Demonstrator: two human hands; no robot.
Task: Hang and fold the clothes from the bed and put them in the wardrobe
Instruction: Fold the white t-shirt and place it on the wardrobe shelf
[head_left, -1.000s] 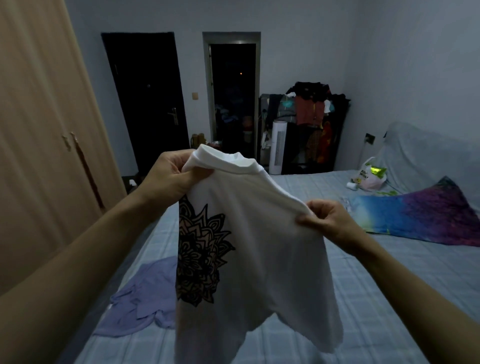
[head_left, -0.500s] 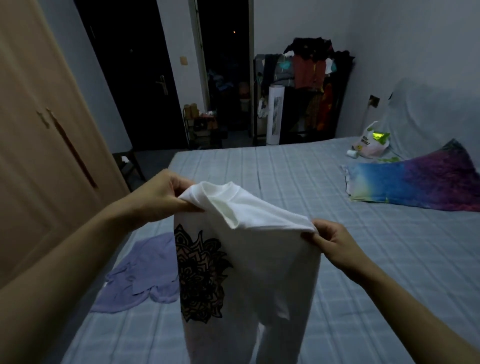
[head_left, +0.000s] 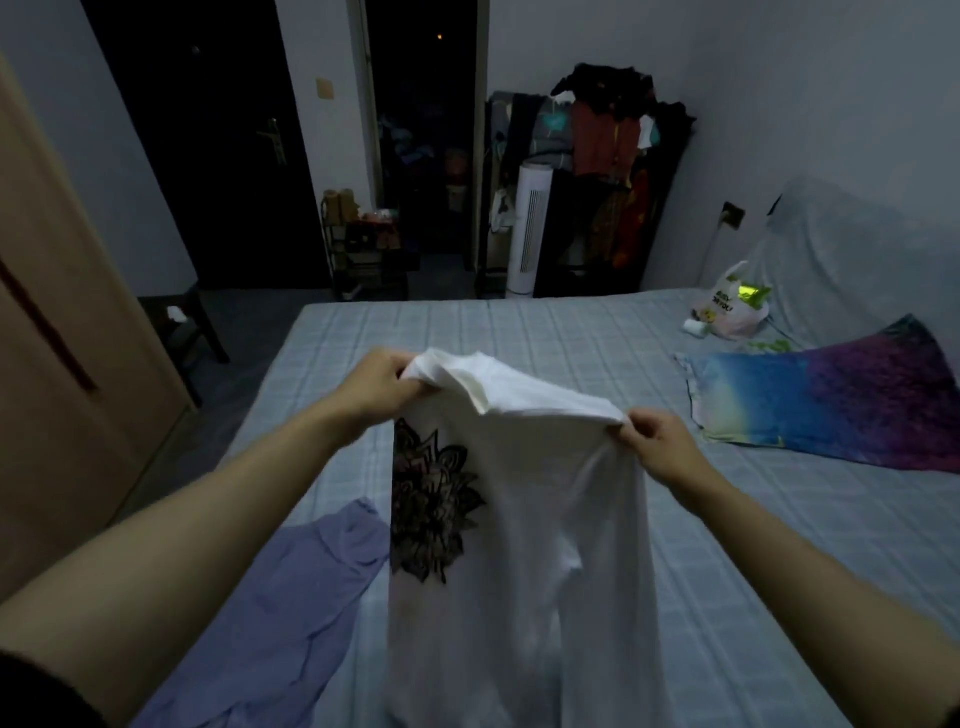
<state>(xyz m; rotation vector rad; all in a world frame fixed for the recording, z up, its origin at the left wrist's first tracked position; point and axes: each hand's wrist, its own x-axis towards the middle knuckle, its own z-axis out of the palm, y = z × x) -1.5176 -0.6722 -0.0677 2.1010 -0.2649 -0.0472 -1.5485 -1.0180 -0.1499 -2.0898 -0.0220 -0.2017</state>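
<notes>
I hold the white T-shirt (head_left: 519, 519) up over the near half of the bed (head_left: 571, 338), closer to its left edge than its right. My left hand (head_left: 382, 382) is clenched on the fabric at the collar end; my right hand (head_left: 655, 447) pinches the top fold at the opposite shoulder. Both grips are closed on cloth, and the shirt hangs between them.

Handling notes: the fabric looks thin, soft and light. It drapes straight down with no stiffness and folds over itself along the top edge. It appears doubled lengthwise, with the black flower print (head_left: 431, 504) showing on the left part. I judge it neither fragile nor slippery, but it will bunch wherever it is not held taut.

Where to hold: the two shoulder points, as now, keep the top line straight. For a fold, I would keep these pinches and lay the hem down first on the bare sheet.

Nearby: a lilac garment (head_left: 270, 597) lies flat at the near left edge of the bed, partly behind the shirt. The wardrobe (head_left: 57, 312) stands just beyond the bed's left edge, doors shut.
</notes>
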